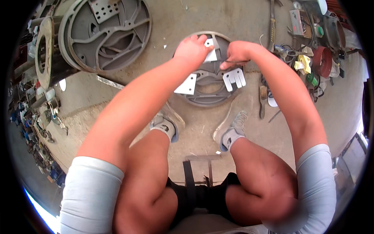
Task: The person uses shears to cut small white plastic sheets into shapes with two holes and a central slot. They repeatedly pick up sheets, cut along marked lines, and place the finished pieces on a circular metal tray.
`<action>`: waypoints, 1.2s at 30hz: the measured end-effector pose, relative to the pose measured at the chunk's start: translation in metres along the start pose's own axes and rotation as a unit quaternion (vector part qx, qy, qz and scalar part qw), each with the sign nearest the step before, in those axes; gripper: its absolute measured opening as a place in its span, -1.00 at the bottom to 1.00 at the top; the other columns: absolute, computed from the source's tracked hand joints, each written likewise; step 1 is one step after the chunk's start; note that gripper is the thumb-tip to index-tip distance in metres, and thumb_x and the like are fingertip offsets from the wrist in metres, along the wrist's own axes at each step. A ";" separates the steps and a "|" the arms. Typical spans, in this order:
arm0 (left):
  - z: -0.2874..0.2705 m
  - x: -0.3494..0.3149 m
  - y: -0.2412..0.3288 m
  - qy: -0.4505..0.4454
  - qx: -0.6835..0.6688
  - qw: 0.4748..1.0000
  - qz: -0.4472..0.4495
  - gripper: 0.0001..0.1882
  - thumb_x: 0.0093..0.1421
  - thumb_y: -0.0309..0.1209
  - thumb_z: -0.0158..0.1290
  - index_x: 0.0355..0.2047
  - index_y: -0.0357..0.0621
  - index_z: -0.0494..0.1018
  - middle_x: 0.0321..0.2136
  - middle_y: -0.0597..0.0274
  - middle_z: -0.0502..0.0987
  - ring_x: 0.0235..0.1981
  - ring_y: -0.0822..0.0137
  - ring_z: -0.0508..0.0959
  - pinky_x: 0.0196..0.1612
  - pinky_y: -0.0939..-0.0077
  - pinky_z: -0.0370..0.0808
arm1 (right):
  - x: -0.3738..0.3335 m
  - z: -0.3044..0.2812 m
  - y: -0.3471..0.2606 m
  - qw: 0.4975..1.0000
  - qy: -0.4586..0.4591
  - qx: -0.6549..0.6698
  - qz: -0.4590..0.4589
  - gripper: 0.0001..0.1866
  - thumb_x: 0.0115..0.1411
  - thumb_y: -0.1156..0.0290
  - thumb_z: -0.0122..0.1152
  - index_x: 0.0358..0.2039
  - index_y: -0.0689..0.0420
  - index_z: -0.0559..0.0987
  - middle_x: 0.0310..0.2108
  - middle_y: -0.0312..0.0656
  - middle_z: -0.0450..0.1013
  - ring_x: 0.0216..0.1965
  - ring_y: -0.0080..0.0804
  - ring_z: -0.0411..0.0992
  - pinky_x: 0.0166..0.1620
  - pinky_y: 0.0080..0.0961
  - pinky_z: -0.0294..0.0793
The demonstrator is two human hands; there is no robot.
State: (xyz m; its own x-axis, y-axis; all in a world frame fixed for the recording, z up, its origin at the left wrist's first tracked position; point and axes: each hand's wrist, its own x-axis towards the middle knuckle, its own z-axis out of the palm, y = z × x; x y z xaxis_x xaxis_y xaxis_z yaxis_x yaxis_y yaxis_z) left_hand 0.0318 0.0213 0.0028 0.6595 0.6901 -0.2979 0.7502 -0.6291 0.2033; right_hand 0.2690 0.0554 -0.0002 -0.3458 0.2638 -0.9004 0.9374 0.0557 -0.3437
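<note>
A round grey cast-metal disc (202, 103) with ribs and openings lies on the floor before my feet. My left hand (191, 51) reaches over its far left side, fingers closed on the edge of a small white plate with holes (210, 55). My right hand (236, 54) is over the disc's right side, curled around a thin dark tool (237, 62); its exact kind is hidden by the fingers. Nearer to me on the disc lie a white square plate with holes (187, 84) and a white slotted plate like a comb (234, 79).
A larger ribbed metal disc (109, 35) stands at the far left, with a grey perforated plate (104, 9) on it. At right lie a brush (263, 95), a yellow crumpled wrapper (303, 63), a red round part (322, 61) and cables. My shoes (235, 126) flank the disc's near side.
</note>
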 end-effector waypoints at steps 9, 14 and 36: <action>-0.017 0.001 0.001 -0.038 0.008 0.999 -0.004 -0.28 0.16 -0.55 0.27 0.32 0.41 0.55 -0.03 0.26 0.46 0.06 0.22 0.57 0.09 0.29 0.63 | -0.002 -0.001 -0.009 0.999 -0.007 -0.023 0.028 -0.26 0.09 -0.33 0.52 -0.64 0.21 0.62 -0.72 -0.18 0.45 -0.60 -0.28 0.47 -0.42 -0.22 0.47; -0.013 0.000 -0.001 -0.026 0.014 1.000 -0.002 -0.31 0.20 -0.53 0.23 0.31 0.42 0.55 -0.04 0.27 0.46 0.05 0.23 0.57 0.08 0.30 0.64 | 0.000 0.000 -0.015 1.000 0.010 -0.008 0.021 -0.27 0.08 -0.33 0.53 -0.62 0.22 0.63 -0.73 -0.19 0.43 -0.61 -0.28 0.46 -0.42 -0.24 0.49; -0.009 0.004 -0.005 -0.036 0.011 0.999 0.004 -0.35 0.24 -0.48 0.26 0.33 0.41 0.54 0.01 0.28 0.48 0.08 0.23 0.58 0.09 0.33 0.64 | 0.004 0.004 -0.012 0.998 -0.009 0.054 0.014 -0.36 0.09 -0.25 0.58 -0.47 0.21 0.73 -0.72 -0.24 0.42 -0.67 -0.38 0.42 -0.47 -0.31 0.49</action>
State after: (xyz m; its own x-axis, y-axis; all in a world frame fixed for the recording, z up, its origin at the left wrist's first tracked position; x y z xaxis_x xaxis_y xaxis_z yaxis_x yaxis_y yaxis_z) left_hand 0.0312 0.0300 0.0096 0.6593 0.6583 -0.3634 0.7437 -0.6421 0.1859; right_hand 0.2561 0.0521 -0.0001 -0.3215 0.2464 -0.9143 0.9370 -0.0563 -0.3447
